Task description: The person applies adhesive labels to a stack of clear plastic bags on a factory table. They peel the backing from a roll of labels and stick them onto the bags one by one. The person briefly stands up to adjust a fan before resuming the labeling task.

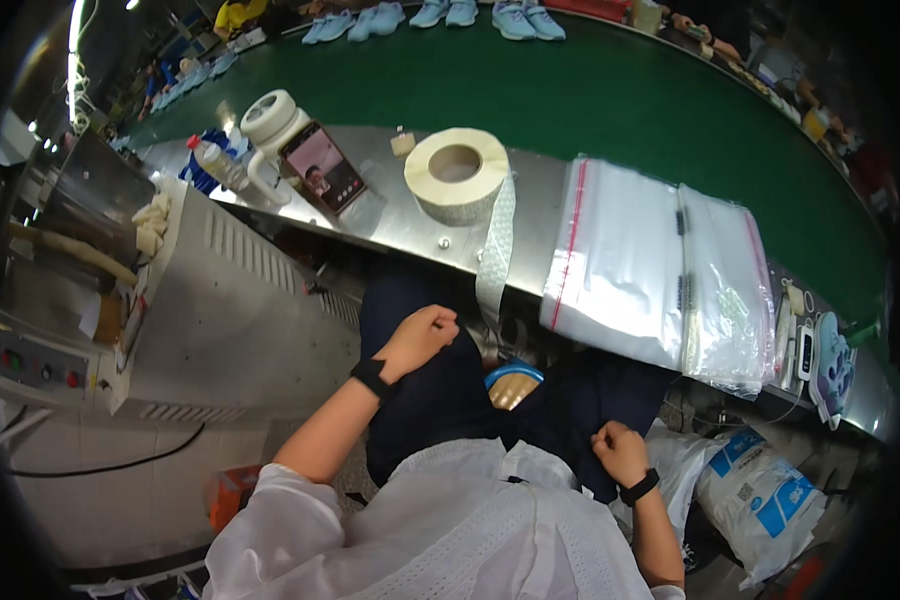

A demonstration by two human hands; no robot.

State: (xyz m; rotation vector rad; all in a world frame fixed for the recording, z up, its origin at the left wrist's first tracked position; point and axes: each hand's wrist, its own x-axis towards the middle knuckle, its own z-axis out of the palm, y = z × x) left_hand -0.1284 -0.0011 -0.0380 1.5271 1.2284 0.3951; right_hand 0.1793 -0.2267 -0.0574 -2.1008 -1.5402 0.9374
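Note:
My left hand (pixel 418 340) rests on my left thigh, its fingers curled closed with nothing showing in them. On my right thigh lies my right hand (pixel 620 452), also closed in a loose fist, and no object shows in it. Both wrists wear dark bands. Ahead of the left hand, on the metal ledge, stands a big roll of labels (pixel 432 195); its loose strip (pixel 496 250) hangs over the edge toward my knees. To the right of the roll lies a stack of clear plastic bags (pixel 620 270) with pink-red edge strips. Neither hand touches these.
A green conveyor belt (pixel 570 100) runs beyond the metal ledge (pixel 380 225), with pale blue shoes (pixel 530 22) on its far side. A phone (pixel 322 168) leans against a white mug (pixel 270 125). A beige machine (pixel 240 320) stands left; a white sack (pixel 760 500) lies right.

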